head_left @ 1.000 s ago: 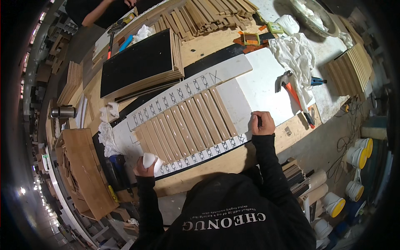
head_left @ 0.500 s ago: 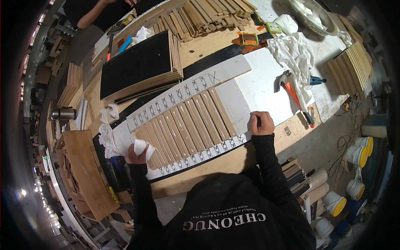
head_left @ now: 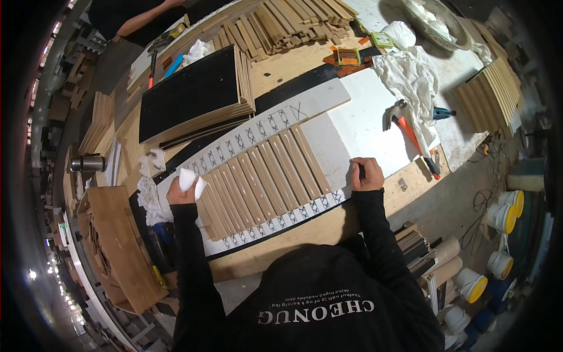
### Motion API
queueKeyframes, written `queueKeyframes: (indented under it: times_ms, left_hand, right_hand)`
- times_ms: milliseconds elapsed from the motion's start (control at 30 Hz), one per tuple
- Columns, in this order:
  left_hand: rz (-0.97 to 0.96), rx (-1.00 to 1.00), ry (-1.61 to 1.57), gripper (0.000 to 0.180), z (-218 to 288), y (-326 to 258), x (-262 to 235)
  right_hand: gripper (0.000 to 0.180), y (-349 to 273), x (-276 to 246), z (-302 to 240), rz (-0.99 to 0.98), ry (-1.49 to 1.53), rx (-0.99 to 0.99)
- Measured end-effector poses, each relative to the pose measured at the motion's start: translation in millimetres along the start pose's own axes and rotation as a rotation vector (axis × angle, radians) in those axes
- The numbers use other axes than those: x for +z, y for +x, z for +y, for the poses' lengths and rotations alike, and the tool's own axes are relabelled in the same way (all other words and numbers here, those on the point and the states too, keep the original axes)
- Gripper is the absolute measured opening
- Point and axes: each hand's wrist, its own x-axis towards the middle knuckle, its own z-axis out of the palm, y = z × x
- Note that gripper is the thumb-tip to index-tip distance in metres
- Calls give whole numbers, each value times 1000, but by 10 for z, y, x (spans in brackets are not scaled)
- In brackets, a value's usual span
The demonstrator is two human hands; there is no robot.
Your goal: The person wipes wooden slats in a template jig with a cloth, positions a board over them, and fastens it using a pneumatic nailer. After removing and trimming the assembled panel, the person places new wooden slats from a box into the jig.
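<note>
- Wooden slats (head_left: pixel 264 179), pale and glossy, lie side by side across the middle of the frame, bridging two long white rails (head_left: pixel 275 120) marked with crosses.
- At the left end of the row, the left hand (head_left: pixel 183 190) has its fingers closed around a crumpled white rag (head_left: pixel 192 179) and holds it just over the outermost slat.
- At centre right, the right hand (head_left: pixel 366 175) is curled into a fist around a short dark tool whose kind cannot be told, pressed at the edge of the white board (head_left: pixel 375 126) by the lower rail's end.
- Judging by this, the step in hand looks like wiping the slat faces while the other hand steadies or marks the panel's right end.
- A next move would likely call for drawing the rag along each slat without shifting it off the rails.
- A red-handled hammer (head_left: pixel 404 126) and white cloth (head_left: pixel 410 73) lie apart at upper right; another person's arm (head_left: pixel 146 20) shows at the top left.
</note>
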Motion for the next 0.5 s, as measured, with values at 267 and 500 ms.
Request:
queueKeyframes:
  times_ms: [267, 500]
  left_hand:
    - [144, 48, 36, 22, -21, 0, 37]
    - [41, -238, -72, 29, -145, -428, -353]
  right_hand:
    - [5, 12, -2, -10, -12, -11, 6]
    - [6, 0, -8, -32, -33, -3, 29]
